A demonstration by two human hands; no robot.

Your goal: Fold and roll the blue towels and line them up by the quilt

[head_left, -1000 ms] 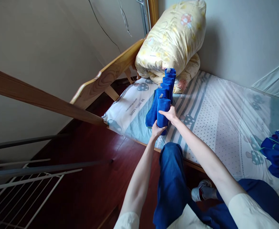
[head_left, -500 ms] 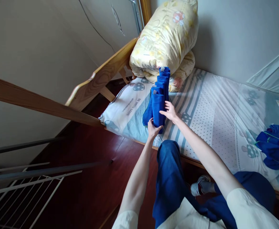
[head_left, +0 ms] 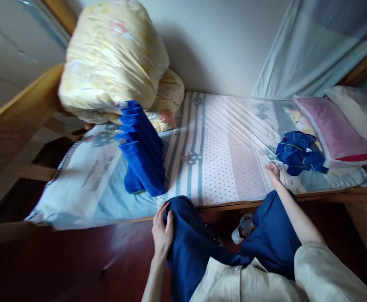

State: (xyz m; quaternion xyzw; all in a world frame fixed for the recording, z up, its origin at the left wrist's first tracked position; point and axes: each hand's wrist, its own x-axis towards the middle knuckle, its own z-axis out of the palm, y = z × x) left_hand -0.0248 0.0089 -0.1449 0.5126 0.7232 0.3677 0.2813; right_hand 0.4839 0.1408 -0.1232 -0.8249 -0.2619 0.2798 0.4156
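My left hand (head_left: 163, 228) rests against my left knee in dark blue trousers, its fingers apart and nothing in them. Just beyond it, a row of folded blue garments (head_left: 146, 161) stands on the bed, packed one behind another and leaning slightly. My right hand (head_left: 272, 173) hovers over the bed's near side above my other knee, empty, with fingers loosely apart. A little beyond and to the right of that hand lies a crumpled blue garment with green piping (head_left: 299, 153). A gap separates the two.
A large yellow quilt (head_left: 111, 63) is piled at the left end by the wooden bed rail (head_left: 23, 98). Pink pillow (head_left: 340, 130) and pale bedding lie at the right end. A pale curtain (head_left: 296, 54) hangs behind the patterned sheet (head_left: 221, 151).
Both hands have let go of the folded blue garments. The left came back to my knee; the right moved right towards the crumpled garment. My view has turned right.
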